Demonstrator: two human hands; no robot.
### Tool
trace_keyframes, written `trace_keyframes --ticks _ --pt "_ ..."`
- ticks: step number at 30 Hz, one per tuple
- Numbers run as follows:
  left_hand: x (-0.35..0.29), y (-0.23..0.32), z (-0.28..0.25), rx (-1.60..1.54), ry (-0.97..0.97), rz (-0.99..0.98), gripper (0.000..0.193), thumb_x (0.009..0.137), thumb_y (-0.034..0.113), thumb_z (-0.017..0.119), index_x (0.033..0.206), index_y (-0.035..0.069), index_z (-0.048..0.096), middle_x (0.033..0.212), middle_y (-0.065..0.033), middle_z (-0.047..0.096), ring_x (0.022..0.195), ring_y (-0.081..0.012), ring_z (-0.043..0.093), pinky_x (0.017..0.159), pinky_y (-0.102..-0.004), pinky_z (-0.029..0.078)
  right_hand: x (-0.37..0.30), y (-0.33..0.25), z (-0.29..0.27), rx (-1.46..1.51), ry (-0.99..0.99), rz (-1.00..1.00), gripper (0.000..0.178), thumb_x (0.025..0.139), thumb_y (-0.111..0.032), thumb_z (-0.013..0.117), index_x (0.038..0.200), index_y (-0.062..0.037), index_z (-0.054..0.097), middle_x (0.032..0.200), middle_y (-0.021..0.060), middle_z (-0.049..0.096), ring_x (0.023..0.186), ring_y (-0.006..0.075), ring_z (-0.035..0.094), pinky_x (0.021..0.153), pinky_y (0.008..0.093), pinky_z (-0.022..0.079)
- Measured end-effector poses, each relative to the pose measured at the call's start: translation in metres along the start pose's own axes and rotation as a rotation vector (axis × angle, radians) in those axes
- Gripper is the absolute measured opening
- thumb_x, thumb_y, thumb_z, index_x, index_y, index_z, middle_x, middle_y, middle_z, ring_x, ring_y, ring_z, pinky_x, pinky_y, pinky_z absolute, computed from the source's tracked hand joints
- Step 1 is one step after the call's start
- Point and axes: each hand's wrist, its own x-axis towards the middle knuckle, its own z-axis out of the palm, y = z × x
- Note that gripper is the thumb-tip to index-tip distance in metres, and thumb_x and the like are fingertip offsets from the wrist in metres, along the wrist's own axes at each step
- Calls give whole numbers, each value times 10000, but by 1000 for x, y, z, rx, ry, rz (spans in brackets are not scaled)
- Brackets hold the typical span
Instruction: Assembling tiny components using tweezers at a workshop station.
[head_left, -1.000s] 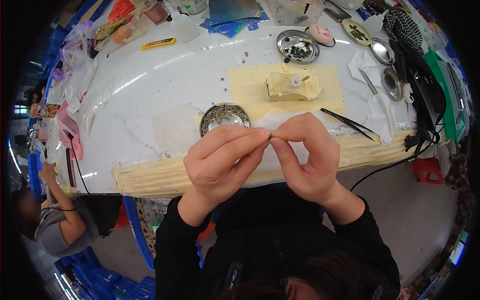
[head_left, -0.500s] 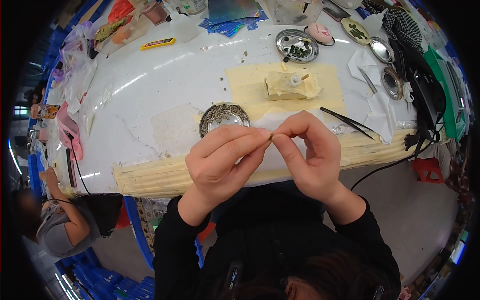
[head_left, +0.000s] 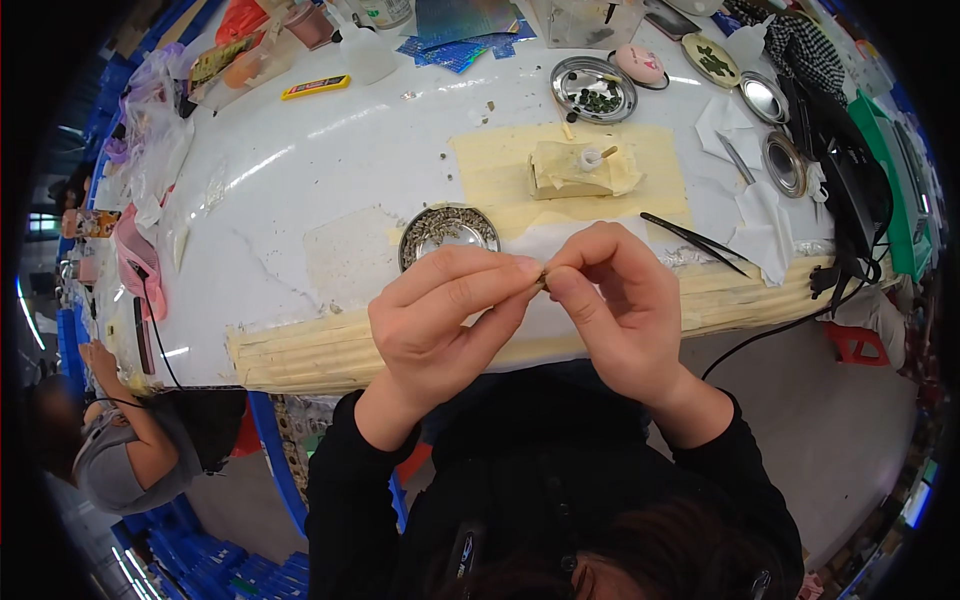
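Note:
My left hand and my right hand meet fingertip to fingertip above the near edge of the table. Between them they pinch a tiny brownish piece, too small to name and mostly covered by the fingers. Just beyond my left hand stands a round metal dish with many small greyish bits in it. Black tweezers lie to the right of my right hand. Farther back, a block wrapped in cream tape carries a small white cup with a stick in it.
A metal plate of dark green bits stands at the back, beside a pale dish of green pieces. White tissues and a round tin lie at right. A yellow box is far left. Another person's arm reaches in at left.
Both hands stay in nearly the same place, still pinching the tiny piece. My right thumb and fingertips have shifted slightly around it.

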Motion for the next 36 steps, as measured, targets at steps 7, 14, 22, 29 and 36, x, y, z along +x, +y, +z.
trace_keyframes --ticks 7,14,22,29,36 --pt "2 -3 -4 -148 -30 -67 244 708 -83 736 932 9 710 871 -94 689 745 -191 669 632 -272 529 0 -1 2 462 -65 340 64 928 -59 609 952 -8 580 833 15 605 755 82 559 713 218 457" --pt "1 0 5 143 53 118 256 689 -87 748 922 9 705 868 -98 677 716 -206 662 595 -268 529 -4 4 -2 -54 -16 -52 82 924 -77 621 943 -9 577 851 11 607 755 74 559 719 223 463" --pt "2 -1 -3 -88 -31 -26 259 705 -77 749 945 14 714 883 -88 687 756 -180 666 629 -262 530 0 2 -4 630 -111 486 106 954 -103 580 994 -4 580 866 29 624 784 93 594 747 237 493" --pt "0 0 5 156 35 75 256 695 -73 750 934 12 712 856 -93 685 727 -190 664 600 -265 528 -2 -1 -3 -105 -22 -68 89 941 -57 586 989 18 588 888 37 636 794 96 613 758 242 506" --pt "1 -2 4 89 4 66 258 693 -73 748 934 11 711 857 -91 683 716 -190 662 586 -264 525 -3 1 -1 296 4 229 90 928 -42 599 988 24 585 900 54 638 813 93 619 769 244 519"
